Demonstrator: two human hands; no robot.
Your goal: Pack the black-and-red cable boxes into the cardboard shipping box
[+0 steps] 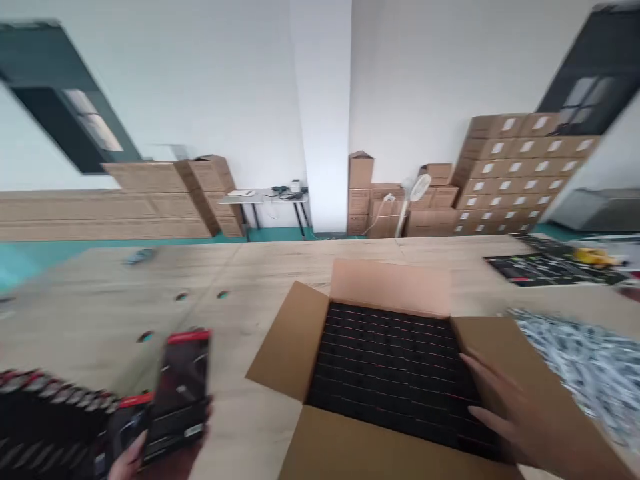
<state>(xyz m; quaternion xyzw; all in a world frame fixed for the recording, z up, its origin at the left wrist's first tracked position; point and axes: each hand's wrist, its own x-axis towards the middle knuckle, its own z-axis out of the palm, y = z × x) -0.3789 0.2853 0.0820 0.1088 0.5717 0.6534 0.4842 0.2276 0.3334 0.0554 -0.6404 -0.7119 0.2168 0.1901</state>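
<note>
At the lower left my left hand is closed on a black box with a red top edge. Rows of similar black packages stand beside it on the left, some close behind the held one. An open cardboard box sits on the wooden table, packed with rows of black boxes. My right hand is over the carton's right side, fingers spread, its fingertips near the right end of the rows. Motion blurs both hands somewhat.
The wooden table has small round holes at left. Right of the carton lie a pile of clear-white items and black printed sheets. Beyond the table are stacked cartons, a white fan and a small table.
</note>
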